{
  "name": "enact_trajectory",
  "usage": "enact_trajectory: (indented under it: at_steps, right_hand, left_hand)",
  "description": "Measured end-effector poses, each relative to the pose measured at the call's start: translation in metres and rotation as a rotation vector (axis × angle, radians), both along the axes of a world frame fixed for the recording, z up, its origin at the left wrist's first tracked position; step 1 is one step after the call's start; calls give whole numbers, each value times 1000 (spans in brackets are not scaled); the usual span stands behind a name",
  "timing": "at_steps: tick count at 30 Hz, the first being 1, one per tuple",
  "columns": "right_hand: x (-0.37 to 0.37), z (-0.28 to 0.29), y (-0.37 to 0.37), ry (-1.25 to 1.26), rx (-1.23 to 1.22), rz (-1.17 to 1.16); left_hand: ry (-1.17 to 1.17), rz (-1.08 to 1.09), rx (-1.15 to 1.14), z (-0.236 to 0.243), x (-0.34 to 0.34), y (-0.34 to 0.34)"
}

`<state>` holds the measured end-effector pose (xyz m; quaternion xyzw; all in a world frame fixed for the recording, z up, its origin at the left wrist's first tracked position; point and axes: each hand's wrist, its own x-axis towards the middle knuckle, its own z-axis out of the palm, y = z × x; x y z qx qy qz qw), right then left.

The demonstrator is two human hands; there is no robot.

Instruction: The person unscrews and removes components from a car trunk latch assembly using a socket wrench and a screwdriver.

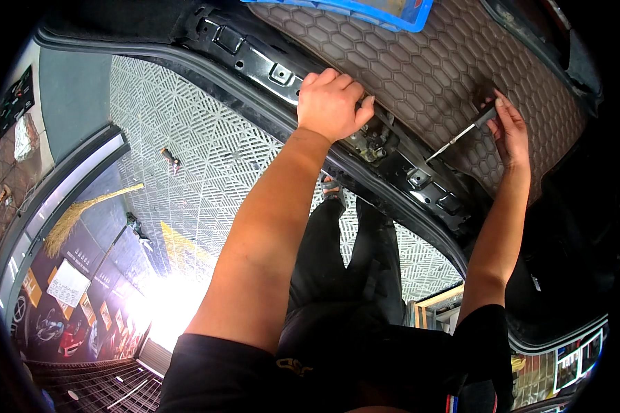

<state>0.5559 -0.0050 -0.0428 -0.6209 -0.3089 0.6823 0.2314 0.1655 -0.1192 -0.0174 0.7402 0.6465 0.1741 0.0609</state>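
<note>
My left hand [334, 103] is closed, knuckles up, at the inner edge of the black metal sill [258, 63] of a car's cargo area. Its fingers curl under, so whatever they grip is hidden. A screwdriver [453, 142] with a dark handle and thin metal shaft is in my right hand [511, 131]. Thumb and fingers pinch the handle, and the shaft slants down left. Its tip lies at the sill's inner edge, near a square metal recess [418, 179]; contact is unclear. Between the hands, a latch mechanism [372, 146] shows in the sill.
A brown quilted mat [420, 65] covers the cargo floor, with a blue tray [386, 17] at its far edge. A black rubber seal [220, 89] borders the sill. Below, patterned floor [207, 151] carries a small tool [170, 160]; a straw broom [76, 220] lies left.
</note>
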Motion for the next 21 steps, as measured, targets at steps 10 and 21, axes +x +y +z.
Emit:
enact_trajectory:
  at_steps: [10, 21]
  right_hand:
    - [-11, -1, -7, 92, 67, -107]
    - [-39, 23, 3, -350, 118, 155]
  left_hand:
    - [-19, -4, -31, 4, -1, 0]
    - [-20, -4, -44, 5, -3, -1]
